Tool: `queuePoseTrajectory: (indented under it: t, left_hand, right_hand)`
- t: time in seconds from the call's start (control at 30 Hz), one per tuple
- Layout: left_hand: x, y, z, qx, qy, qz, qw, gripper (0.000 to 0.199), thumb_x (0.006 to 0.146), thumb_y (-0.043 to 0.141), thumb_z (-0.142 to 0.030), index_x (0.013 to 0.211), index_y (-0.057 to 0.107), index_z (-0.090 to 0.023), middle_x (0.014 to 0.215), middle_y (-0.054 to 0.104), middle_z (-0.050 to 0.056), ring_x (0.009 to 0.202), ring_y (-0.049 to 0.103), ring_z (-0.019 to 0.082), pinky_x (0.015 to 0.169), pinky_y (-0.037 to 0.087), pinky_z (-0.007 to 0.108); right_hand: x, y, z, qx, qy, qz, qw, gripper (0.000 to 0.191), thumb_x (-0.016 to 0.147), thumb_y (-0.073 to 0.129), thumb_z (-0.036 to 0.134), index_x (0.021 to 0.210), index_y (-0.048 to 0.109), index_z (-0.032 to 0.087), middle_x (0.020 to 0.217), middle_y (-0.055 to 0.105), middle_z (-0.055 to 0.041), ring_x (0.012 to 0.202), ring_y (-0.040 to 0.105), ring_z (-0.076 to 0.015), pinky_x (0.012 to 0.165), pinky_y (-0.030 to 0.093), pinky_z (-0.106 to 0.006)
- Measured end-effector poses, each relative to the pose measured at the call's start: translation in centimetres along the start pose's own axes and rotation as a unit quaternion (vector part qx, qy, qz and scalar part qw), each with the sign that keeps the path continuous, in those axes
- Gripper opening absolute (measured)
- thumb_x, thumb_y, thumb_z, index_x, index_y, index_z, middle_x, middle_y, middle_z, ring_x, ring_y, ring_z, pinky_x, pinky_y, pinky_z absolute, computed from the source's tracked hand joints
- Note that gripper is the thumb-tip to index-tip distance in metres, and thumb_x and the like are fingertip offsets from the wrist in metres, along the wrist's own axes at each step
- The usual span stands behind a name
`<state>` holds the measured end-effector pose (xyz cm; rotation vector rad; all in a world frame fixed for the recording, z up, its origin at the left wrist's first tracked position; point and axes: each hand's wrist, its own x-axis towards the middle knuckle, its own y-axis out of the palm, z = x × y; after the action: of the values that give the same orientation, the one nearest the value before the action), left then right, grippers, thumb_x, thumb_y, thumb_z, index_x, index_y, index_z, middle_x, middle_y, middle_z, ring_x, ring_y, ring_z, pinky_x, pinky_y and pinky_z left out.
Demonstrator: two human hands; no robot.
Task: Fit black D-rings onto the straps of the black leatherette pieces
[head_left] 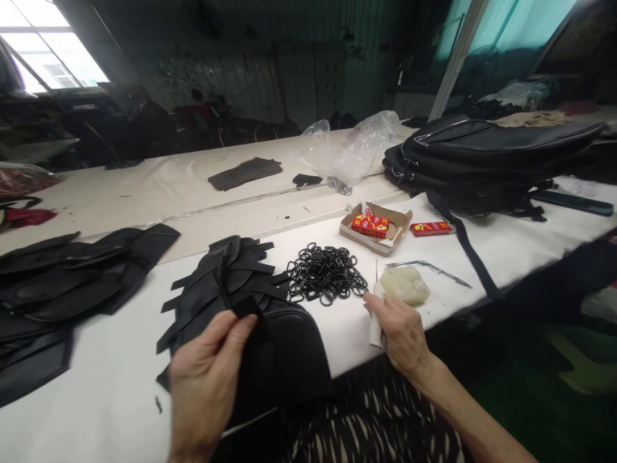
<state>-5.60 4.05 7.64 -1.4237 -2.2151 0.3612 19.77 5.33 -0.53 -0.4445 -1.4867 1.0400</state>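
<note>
My left hand (207,376) pinches the edge of a black fabric piece (284,341) between thumb and fingers. Under and behind it lies a stack of black pieces (202,289) with strap ends sticking out on both sides. In my right hand (405,331) is an awl (376,321) with a pale wrapped handle, its thin point upward. A pale yellowish block (405,285), perhaps wax, sits just beyond that hand. Between the hands, farther back, is a heap of black metal D-rings (328,273).
Thread snips (429,265) lie right of the block. Behind are a cardboard tray (373,244) with red packets and another red packet (430,228). A black bag (482,154) with a hanging strap stands at right. More black pieces (81,276) lie at left; clear plastic (357,148) is farther back.
</note>
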Motion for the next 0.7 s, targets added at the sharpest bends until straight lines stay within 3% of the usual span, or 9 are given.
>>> queuePoseTrajectory:
  t: [0.1, 0.2, 0.33, 0.43, 0.5, 0.6, 0.7]
  left_hand:
    - [-1.8, 3.9, 0.3, -0.034, 0.001, 0.147, 0.989, 0.020, 0.077, 0.058, -0.034, 0.063, 0.060, -0.020, 0.064, 0.053, -0.002, 0.063, 0.050, 0.015, 0.057, 0.039, 0.022]
    - [-2.8, 7.2, 0.9, -0.051, -0.005, 0.204, 0.978, 0.020, 0.080, 0.054, -0.031, 0.066, 0.062, -0.019, 0.072, 0.058, 0.001, 0.070, 0.053, 0.017, 0.064, 0.040, 0.025]
    - [-3.3, 9.3, 1.6, -0.017, 0.038, 0.188, 0.981, 0.017, 0.079, 0.055, -0.026, 0.066, 0.064, -0.021, 0.078, 0.062, 0.004, 0.078, 0.054, 0.020, 0.073, 0.040, 0.030]
    - [-3.3, 9.4, 1.5, 0.036, 0.110, 0.140, 0.983, 0.011, 0.077, 0.058, -0.023, 0.072, 0.067, -0.023, 0.082, 0.065, 0.005, 0.084, 0.052, 0.023, 0.078, 0.038, 0.034]
    - [-3.4, 9.3, 1.1, 0.040, 0.116, 0.147, 0.982, 0.012, 0.077, 0.058, -0.023, 0.069, 0.066, -0.023, 0.076, 0.065, 0.004, 0.077, 0.052, 0.022, 0.072, 0.038, 0.032]
    - [-3.3, 9.2, 0.8, -0.012, 0.003, 0.215, 0.977, 0.022, 0.079, 0.054, -0.027, 0.059, 0.059, -0.020, 0.052, 0.056, 0.000, 0.051, 0.048, 0.014, 0.054, 0.036, 0.026]
    - [-3.2, 9.5, 0.9, -0.101, -0.155, 0.284, 0.941, 0.023, 0.080, 0.048, -0.033, 0.062, 0.053, -0.019, 0.041, 0.050, -0.003, 0.036, 0.043, 0.011, 0.040, 0.031, 0.022]
  right_hand:
    - [1.0, 0.9, -0.4, -0.024, -0.029, 0.009, 0.999, 0.024, 0.087, 0.040, 0.008, 0.095, 0.063, 0.014, 0.067, 0.056, -0.0062, 0.065, 0.049, -0.0187, 0.059, 0.035, -0.028]
    - [1.7, 1.8, -0.6, -0.029, -0.053, 0.022, 0.998, 0.022, 0.086, 0.043, 0.007, 0.088, 0.063, 0.016, 0.070, 0.057, -0.0074, 0.069, 0.048, -0.0199, 0.061, 0.034, -0.029]
    - [2.2, 2.8, -0.8, -0.010, -0.074, 0.024, 0.997, 0.022, 0.086, 0.043, 0.006, 0.086, 0.063, 0.016, 0.071, 0.058, -0.0077, 0.068, 0.047, -0.0191, 0.060, 0.034, -0.028]
    - [2.2, 3.1, -1.1, 0.027, -0.081, 0.012, 0.996, 0.024, 0.086, 0.042, 0.007, 0.086, 0.064, 0.016, 0.064, 0.056, -0.0058, 0.063, 0.047, -0.0183, 0.056, 0.034, -0.027]
    - [2.0, 3.0, -1.1, 0.060, -0.070, -0.003, 0.996, 0.025, 0.086, 0.040, 0.007, 0.088, 0.064, 0.016, 0.061, 0.055, -0.0046, 0.061, 0.048, -0.0174, 0.055, 0.035, -0.026]
    - [1.6, 2.3, -0.7, 0.122, -0.027, -0.029, 0.992, 0.025, 0.088, 0.038, 0.009, 0.097, 0.060, 0.014, 0.065, 0.058, -0.0041, 0.061, 0.053, -0.0162, 0.056, 0.041, -0.025]
    - [1.4, 1.2, 0.5, 0.186, 0.020, -0.044, 0.981, 0.019, 0.089, 0.041, 0.014, 0.103, 0.054, 0.014, 0.080, 0.063, -0.0053, 0.070, 0.060, -0.0151, 0.063, 0.047, -0.024]
